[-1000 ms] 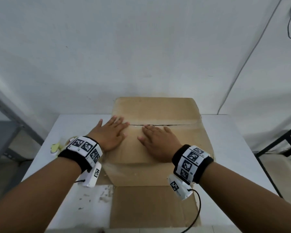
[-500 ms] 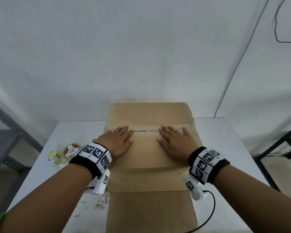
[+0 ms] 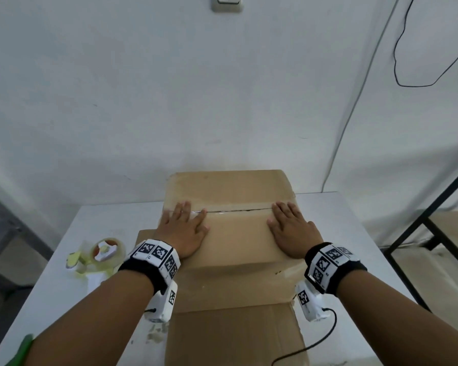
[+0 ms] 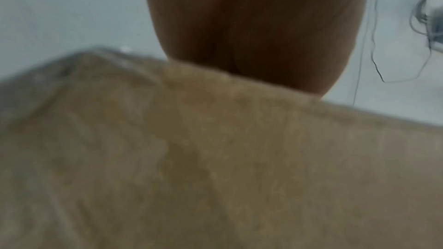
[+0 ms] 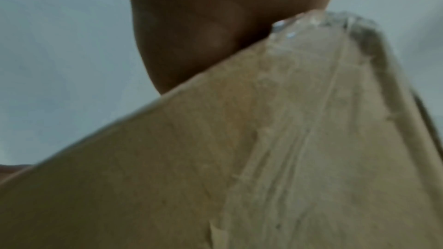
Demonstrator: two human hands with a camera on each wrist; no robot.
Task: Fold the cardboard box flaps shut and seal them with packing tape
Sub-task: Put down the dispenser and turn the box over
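Note:
A brown cardboard box (image 3: 236, 233) stands on the white table (image 3: 354, 215) with its top flaps folded down. Clear tape shines along the seam (image 3: 238, 209) between the flaps. My left hand (image 3: 183, 228) lies flat, fingers spread, at the seam's left end. My right hand (image 3: 291, 228) lies flat at the seam's right end. Both palms press on the near flap. In the left wrist view the heel of the left hand (image 4: 251, 26) rests on the cardboard (image 4: 215, 158). The right wrist view shows my palm (image 5: 203, 26) on the cardboard (image 5: 167, 158), with old clear tape (image 5: 311, 101) over an edge.
A roll of clear packing tape in a yellow dispenser (image 3: 103, 253) lies on the table left of the box. A loose cardboard flap (image 3: 233, 336) lies flat toward me. A black metal frame (image 3: 434, 220) stands at the right. A black cable (image 3: 407, 48) hangs on the wall.
Both hands slid apart along the seam, the left toward the box's left edge and the right toward its right edge. The head camera tilted up.

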